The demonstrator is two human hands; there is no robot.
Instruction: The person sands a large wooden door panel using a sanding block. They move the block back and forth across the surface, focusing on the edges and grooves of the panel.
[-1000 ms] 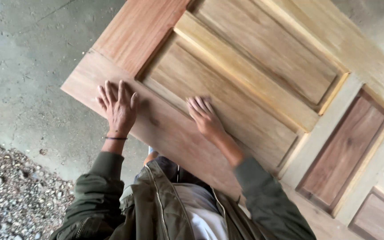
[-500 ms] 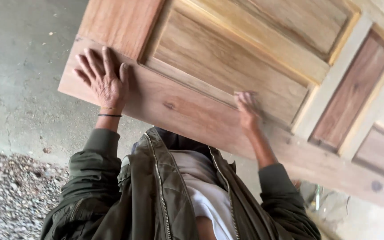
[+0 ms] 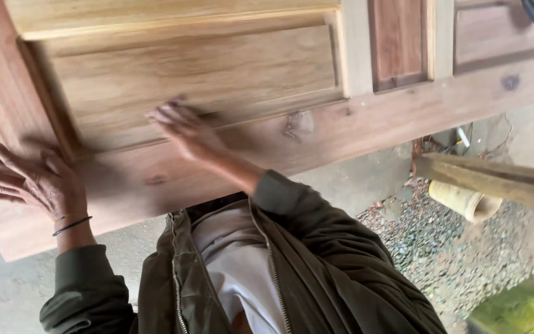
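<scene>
A large panelled wooden door (image 3: 217,74) fills the upper part of the head view, its long edge running left to right above my chest. My left hand (image 3: 32,179) lies flat with fingers spread on the door's lower left corner. My right hand (image 3: 183,127) is blurred with motion and rests, fingers apart, on the frame below a recessed panel. Both sleeves are dark green.
A bare concrete floor (image 3: 7,291) lies at the lower left. Gravel (image 3: 440,247) spreads at the right. A wooden beam (image 3: 495,179) and a cut bamboo tube (image 3: 465,201) stick in from the right, with wires behind and a green patch at the lower right corner.
The view has swung right, so the door now lies nearly level across the frame. My right hand slid left along the frame; my left hand is now at the door's corner.
</scene>
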